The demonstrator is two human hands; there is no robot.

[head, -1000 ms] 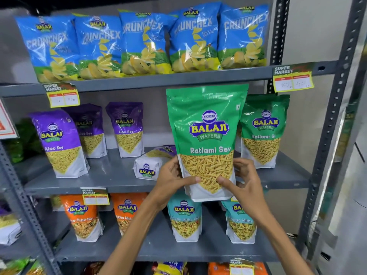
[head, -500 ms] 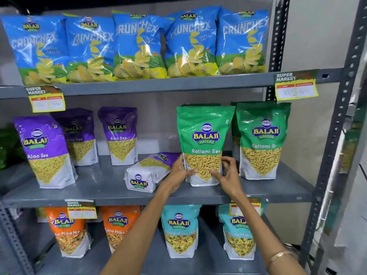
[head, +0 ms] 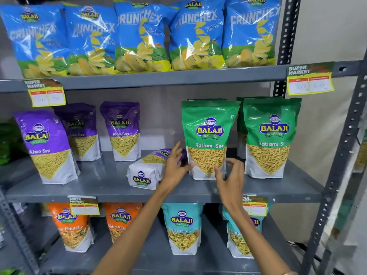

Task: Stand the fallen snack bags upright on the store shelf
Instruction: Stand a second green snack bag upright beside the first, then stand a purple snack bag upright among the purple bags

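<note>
- Green Ratlami Sev bag (head: 208, 139), held in both hands a second ago, now stands upright on the middle shelf (head: 111, 181).
- Left hand (head: 174, 167) and right hand (head: 230, 179) open, released.
- Purple bag (head: 149, 171) lies fallen beside it, likely next.

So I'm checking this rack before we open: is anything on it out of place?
Yes. One purple bag lies on its side on the middle shelf, left of the green bag, while the other bags stand upright. Both hands, left and right, are open beside the green one.
</note>
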